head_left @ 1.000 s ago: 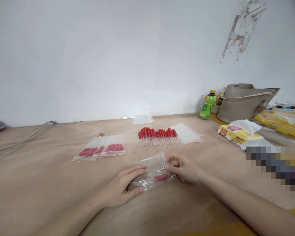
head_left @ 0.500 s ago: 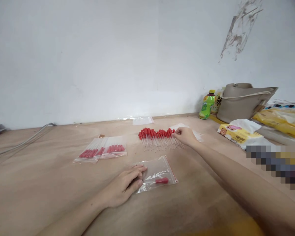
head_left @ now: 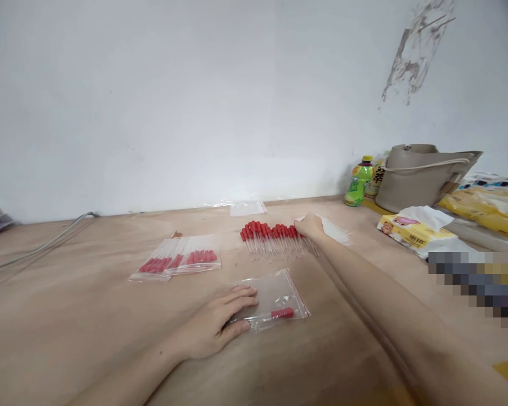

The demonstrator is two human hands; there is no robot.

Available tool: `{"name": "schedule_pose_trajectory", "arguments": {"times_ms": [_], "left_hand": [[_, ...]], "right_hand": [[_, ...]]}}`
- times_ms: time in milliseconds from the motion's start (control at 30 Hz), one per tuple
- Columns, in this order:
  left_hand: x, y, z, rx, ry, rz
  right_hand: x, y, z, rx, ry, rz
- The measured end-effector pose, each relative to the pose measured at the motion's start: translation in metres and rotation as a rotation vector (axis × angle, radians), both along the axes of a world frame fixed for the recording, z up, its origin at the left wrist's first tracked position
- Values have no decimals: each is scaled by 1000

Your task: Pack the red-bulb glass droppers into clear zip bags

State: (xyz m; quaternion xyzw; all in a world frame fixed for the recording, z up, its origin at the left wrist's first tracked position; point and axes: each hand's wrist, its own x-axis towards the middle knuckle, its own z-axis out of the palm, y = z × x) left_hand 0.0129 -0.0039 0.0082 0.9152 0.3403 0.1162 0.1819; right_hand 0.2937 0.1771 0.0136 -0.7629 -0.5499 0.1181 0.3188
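My left hand (head_left: pixel 218 321) lies flat with its fingers spread on the left part of a clear zip bag (head_left: pixel 271 287). Inside that bag is one dropper with a red bulb (head_left: pixel 283 313). Farther back, several red-bulbed droppers (head_left: pixel 271 232) lie side by side in a row, thin clear stems pointing toward me. At the row's right end my right hand (head_left: pixel 310 225) is closed around the bulb end of a dropper, its fingertips mostly hidden. To the left lie filled zip bags (head_left: pixel 195 248) with several droppers in them.
White sheets or bags (head_left: pixel 334 230) lie behind my right hand, and another clear bag (head_left: pixel 248 209) by the wall. At right stand a green bottle (head_left: pixel 358 183), a grey bag (head_left: pixel 410 177) and a tissue box (head_left: pixel 415 231). A grey cable (head_left: pixel 46 242) crosses the left side.
My right hand has turned and shifted slightly at the end of the row, its fingertips now more hidden. The fingers of my left hand have spread flatter on the bag.
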Motion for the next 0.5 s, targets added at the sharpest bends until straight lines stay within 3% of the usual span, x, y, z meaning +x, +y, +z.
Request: {"name": "schedule_pose_trajectory", "arguments": {"times_ms": [167,300,400,500], "left_hand": [[0,0,-1,3,-8,-6],[0,0,-1,10,-41,-8],[1,0,-2,12,-59,-8],[1,0,-2,9,-39,-3]], "right_hand": [[6,-13,18,64,149,125],[11,-44,25,178,332,228],[15,-75,13,320,639,229],[18,-103,-7,337,847,238]]}}
